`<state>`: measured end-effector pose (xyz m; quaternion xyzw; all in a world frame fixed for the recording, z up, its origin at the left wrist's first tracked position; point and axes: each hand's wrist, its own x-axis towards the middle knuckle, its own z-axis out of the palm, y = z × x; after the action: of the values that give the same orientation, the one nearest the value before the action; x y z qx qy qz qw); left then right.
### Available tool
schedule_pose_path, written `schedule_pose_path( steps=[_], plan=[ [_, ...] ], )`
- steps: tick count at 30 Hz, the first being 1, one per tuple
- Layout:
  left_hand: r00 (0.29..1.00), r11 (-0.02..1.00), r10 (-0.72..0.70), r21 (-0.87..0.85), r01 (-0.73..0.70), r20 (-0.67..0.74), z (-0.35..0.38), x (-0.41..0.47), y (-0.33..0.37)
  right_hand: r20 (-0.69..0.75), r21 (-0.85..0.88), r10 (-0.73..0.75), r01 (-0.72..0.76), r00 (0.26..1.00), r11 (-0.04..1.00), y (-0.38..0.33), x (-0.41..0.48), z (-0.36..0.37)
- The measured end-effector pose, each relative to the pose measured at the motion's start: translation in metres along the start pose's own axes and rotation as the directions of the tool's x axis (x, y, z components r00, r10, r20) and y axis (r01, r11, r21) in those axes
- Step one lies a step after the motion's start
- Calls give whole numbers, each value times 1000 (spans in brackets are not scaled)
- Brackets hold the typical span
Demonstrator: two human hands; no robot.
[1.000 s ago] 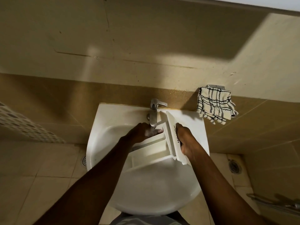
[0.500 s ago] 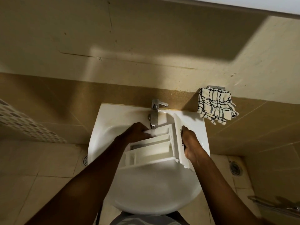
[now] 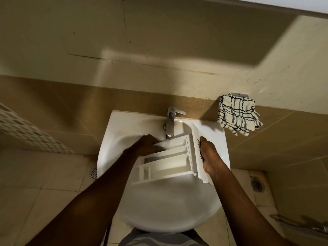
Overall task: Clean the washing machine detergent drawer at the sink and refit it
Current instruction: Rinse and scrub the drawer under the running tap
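Drawer [image 3: 170, 162] of the washing machine held over white sink [image 3: 124, 132], compartments up under tap [image 3: 170, 121] so running water likely rinses them; right hand [image 3: 211, 157] fingers clamped on front panel, left hand [image 3: 148, 144] curled on far rear edge, drawer spanning between both

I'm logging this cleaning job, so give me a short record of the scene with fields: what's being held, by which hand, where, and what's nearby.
item: detergent drawer, white, compartments facing up
place: over the sink, under the tap
water: appears to run onto the drawer's far edge
left hand: at the drawer's far rear edge
right hand: grip on the front panel
nearby: checked cloth hanging on the wall to the right
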<state>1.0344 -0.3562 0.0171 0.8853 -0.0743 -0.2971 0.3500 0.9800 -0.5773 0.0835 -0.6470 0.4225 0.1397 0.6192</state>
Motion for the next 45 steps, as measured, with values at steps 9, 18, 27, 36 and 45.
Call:
schedule_pose_path(
  steps=[9,18,27,36,45],
  plan=[
    [998,990,28,-136,-35,-51,10,-6,22,33,-62,-37,39,999,997,-11,-3,6],
    [996,978,49,-199,-62,-70,9,-5,53,30,-39,-29,30,999,999,-7,-4,17],
    [995,998,4,-64,-11,-101,1,-10,15,2,-59,-44,45,999,997,-12,4,-11],
    [981,985,117,-106,-135,-157,9,-11,36,1,-28,-32,32,999,999,-6,-3,-5],
    [751,950,216,-43,-309,-624,27,-33,25,-22,1,-21,21,1000,1000,0,-6,-15]
  ],
)
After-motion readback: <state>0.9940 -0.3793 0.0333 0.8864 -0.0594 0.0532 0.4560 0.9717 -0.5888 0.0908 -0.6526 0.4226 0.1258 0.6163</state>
